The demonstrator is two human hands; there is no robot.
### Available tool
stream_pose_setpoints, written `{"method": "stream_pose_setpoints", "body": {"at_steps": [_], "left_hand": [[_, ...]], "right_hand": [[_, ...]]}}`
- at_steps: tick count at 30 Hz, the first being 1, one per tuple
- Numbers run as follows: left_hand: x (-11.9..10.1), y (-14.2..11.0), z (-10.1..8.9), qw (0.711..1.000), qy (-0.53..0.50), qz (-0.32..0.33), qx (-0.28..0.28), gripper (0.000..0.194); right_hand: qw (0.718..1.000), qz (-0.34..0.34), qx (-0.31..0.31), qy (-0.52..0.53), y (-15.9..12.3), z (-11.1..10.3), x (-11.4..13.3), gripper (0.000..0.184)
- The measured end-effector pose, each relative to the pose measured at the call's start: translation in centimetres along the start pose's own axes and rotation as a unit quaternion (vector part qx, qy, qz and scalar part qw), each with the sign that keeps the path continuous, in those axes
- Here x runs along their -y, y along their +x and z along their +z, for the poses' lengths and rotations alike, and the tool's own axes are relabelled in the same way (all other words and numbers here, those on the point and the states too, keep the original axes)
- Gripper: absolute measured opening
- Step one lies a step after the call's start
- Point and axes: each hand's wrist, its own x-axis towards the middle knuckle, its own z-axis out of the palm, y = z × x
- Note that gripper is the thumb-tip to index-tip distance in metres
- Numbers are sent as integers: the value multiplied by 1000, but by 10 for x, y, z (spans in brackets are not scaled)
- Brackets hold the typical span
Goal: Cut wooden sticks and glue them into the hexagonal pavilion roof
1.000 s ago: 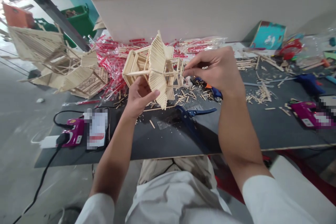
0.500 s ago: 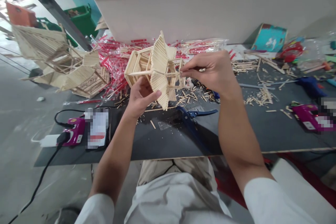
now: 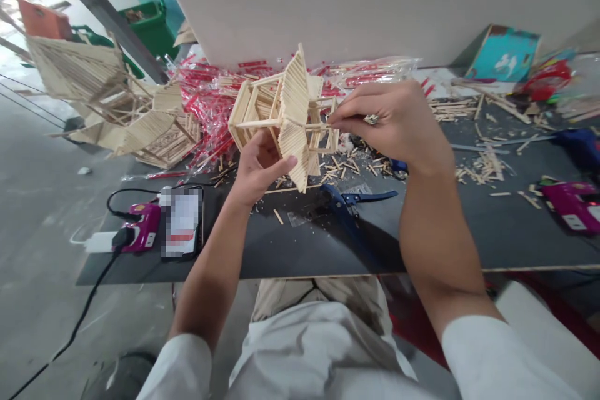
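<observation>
A small pavilion model of pale wooden sticks (image 3: 294, 122) lies on its side in the air above the bench, its slatted roof towards the middle and a narrow stick frame at its right end. My left hand (image 3: 262, 165) grips it from below, thumb against the roof slats and fingers inside the body. At the right end, my right hand (image 3: 379, 122) pinches with thumb and forefinger at the frame; whatever lies between the fingertips is too small to make out. Some short pale stick ends (image 3: 371, 119) show in the curl of that hand.
Blue cutters (image 3: 347, 200) lie on the dark bench (image 3: 290, 256) below the model. A phone (image 3: 182, 222) and a purple power strip (image 3: 143, 225) sit left. Another larger stick model (image 3: 135, 119) stands beyond. Red-and-clear wrappers (image 3: 210, 112) and stick offcuts (image 3: 485, 165) litter the back.
The whole scene has shifted slightly right with the camera. My right hand has turned a little, exposing stick ends in its curl. Its fingertips stay at the frame, and the left grip is unchanged.
</observation>
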Motion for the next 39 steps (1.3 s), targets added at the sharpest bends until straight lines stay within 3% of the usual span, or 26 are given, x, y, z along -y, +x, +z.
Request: {"method": "stream_pose_setpoints", "body": {"at_steps": [5,13,20,24,33,39], "left_hand": [[1,1,0,1000,1,8,11,57],[-8,2,0,998,-35,-29,-37,53],[-14,2,-1,994,-74,-33,-74,45],[-14,2,0,991,-97,-30,-84,38],[-16,6,-6,983,-97,-57,-142,44],[-16,7,-8,974,-122,-85,-170,36]], "right_hand": [[1000,5,3,-15,-1,0,1,12],[990,121,-68,4,-6,-6,-1,16],[984,109,-143,-10,-12,-19,-10,3],[976,142,-163,-6,-15,-22,-15,9],[977,191,-97,-1,-20,-32,-34,12],[968,228,-104,26,-33,-40,-54,9]]}}
